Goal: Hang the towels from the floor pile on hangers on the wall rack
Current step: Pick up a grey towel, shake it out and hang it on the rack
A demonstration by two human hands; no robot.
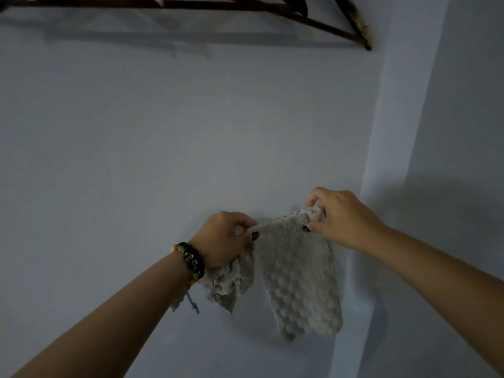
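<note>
Wall rack (341, 28) cropped above towel (294, 268)

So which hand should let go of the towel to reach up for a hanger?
Probably right hand: the dark wall rack ends above it. Left hand also grips the grey bobbled towel.

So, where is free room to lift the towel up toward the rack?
Free: the bare wall between the hands and the rack, and left of the left hand. Crowded: the corner beside the right hand, and around the towel.
</note>
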